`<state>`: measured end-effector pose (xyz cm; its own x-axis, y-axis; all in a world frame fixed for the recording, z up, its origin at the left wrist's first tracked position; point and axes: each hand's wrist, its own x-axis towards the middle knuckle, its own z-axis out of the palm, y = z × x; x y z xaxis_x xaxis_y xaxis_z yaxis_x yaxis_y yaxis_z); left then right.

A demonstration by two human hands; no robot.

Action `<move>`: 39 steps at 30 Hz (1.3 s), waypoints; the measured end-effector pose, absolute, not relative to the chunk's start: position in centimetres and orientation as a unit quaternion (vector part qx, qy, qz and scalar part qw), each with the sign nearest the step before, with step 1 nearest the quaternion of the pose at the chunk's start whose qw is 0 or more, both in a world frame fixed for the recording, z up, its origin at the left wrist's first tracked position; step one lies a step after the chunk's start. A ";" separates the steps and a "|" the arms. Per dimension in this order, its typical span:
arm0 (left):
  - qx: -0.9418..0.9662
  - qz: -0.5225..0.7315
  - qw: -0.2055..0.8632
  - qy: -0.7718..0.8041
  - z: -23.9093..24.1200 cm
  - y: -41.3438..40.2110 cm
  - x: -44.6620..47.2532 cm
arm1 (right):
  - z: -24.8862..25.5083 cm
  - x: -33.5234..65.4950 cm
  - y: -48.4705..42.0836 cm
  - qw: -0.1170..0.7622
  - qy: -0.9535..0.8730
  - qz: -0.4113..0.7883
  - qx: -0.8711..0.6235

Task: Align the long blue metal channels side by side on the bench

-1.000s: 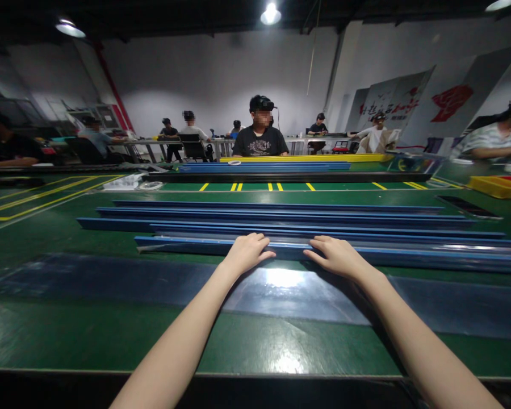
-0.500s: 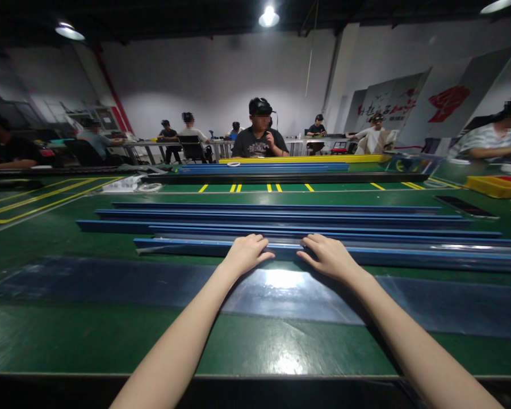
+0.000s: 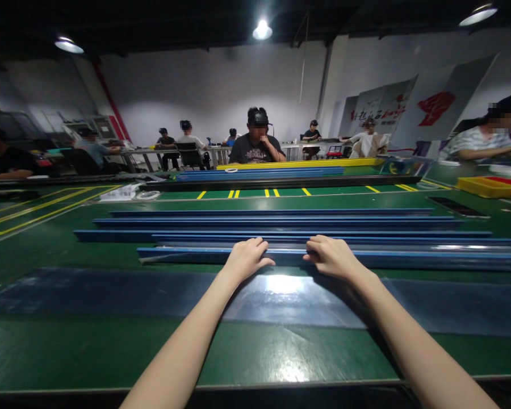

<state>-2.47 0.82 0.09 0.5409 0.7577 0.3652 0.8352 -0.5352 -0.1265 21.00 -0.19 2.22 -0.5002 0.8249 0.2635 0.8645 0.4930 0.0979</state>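
Several long blue strips lie side by side across the green table (image 3: 111, 341). My left hand (image 3: 244, 258) and my right hand (image 3: 330, 255) both rest on the nearest blue strip (image 3: 187, 255), fingers curled over its top and thumbs against its near edge. The hands are about a hand's width apart near the strip's middle. A dark glossy band (image 3: 89, 287) runs along the table just in front of the strip, under my wrists.
More blue strips (image 3: 264, 172) and a yellow rail (image 3: 323, 163) lie at the far side, where a person (image 3: 255, 145) sits facing me. A yellow tray (image 3: 485, 186) stands far right. Other people sit at tables around the room.
The view has tilted down slightly, so everything sits lower in the picture. My right hand slid a little left then back. The person opposite raised a hand to the face.
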 end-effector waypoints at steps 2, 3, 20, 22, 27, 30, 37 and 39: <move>-0.867 -0.137 0.143 -0.457 0.2 0.8 -2.5 | 2.6 21.7 -0.3 0.079 -0.856 -0.092 -0.502; -0.867 -0.138 0.142 -0.457 0.2 0.8 -2.5 | 2.7 22.1 -0.3 0.072 -0.854 -0.085 -0.509; -0.885 -0.137 0.126 -0.426 -0.4 1.2 -2.6 | 2.3 22.8 -0.2 0.038 -0.852 -0.063 -0.518; -0.887 -0.137 0.129 -0.423 -0.4 1.2 -2.7 | 2.1 22.3 -0.3 0.044 -0.860 -0.065 -0.505; -0.888 -0.137 0.132 -0.420 -0.3 1.1 -2.7 | 1.9 21.6 -0.3 0.070 -0.867 -0.077 -0.487; -0.887 -0.137 0.129 -0.422 -0.3 1.1 -2.7 | 1.8 21.6 -0.3 0.073 -0.870 -0.071 -0.483; -0.886 -0.137 0.120 -0.426 -0.1 1.0 -2.5 | 1.7 21.4 -0.4 0.088 -0.874 -0.068 -0.472; -0.886 -0.139 0.116 -0.427 -0.2 1.0 -2.5 | 1.7 21.4 -0.3 0.092 -0.875 -0.063 -0.472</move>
